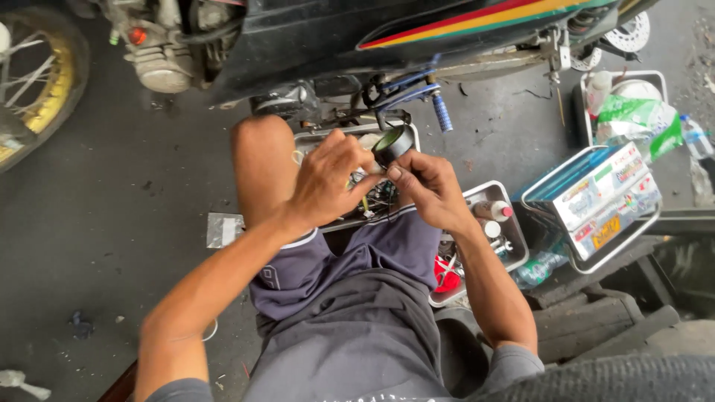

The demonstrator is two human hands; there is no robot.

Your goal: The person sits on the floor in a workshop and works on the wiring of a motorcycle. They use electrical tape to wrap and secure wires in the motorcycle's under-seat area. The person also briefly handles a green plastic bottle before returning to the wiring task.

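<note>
Overhead, a dark motorcycle [313, 37] on the concrete floor [112, 186]. Below, a metal tray [488, 195] of small parts beside the knee. Both forearms bent inward: left hand [328, 179] and right hand [428, 186], fingers pinched on a small round black gauge [392, 145] above the tray.

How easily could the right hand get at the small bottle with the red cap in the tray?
Probably easily: the small bottle lies uncovered in the metal tray just beside the right hand, though both hands now hold a round black part.
</note>
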